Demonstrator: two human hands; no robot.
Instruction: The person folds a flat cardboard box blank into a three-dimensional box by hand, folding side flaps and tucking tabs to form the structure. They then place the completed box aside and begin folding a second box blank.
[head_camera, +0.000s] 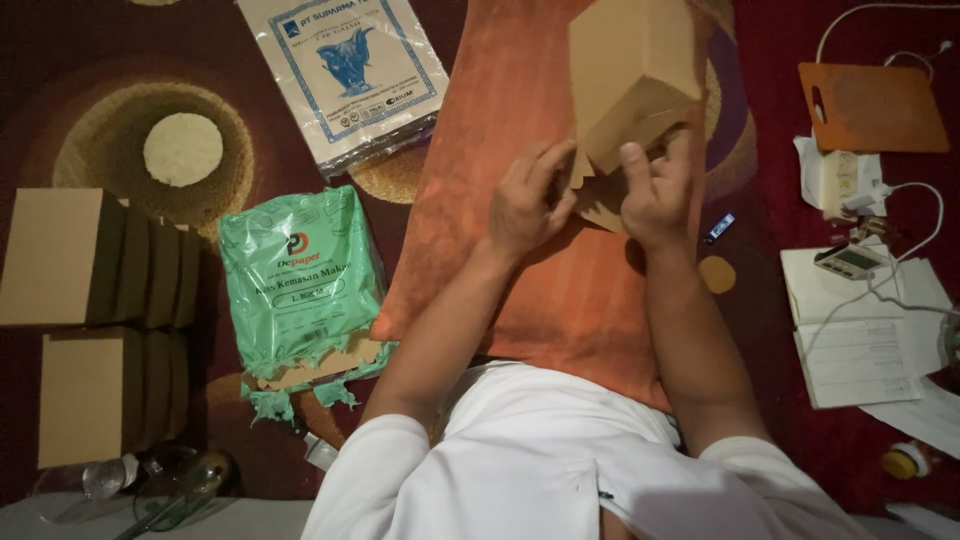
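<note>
Up at the top centre of the frame, over the orange cushion (560, 290), we have a brown cardboard box (630, 85) half-formed, our left hand (525, 205) and right hand (655, 195) both pinching its loose lower flaps, fingers closed on the card. Over at the left edge two rows of folded boxes (95, 320) sit finished. Beside them the torn green pack (300, 285) shows flat blanks, so we judge plenty remains.
</note>
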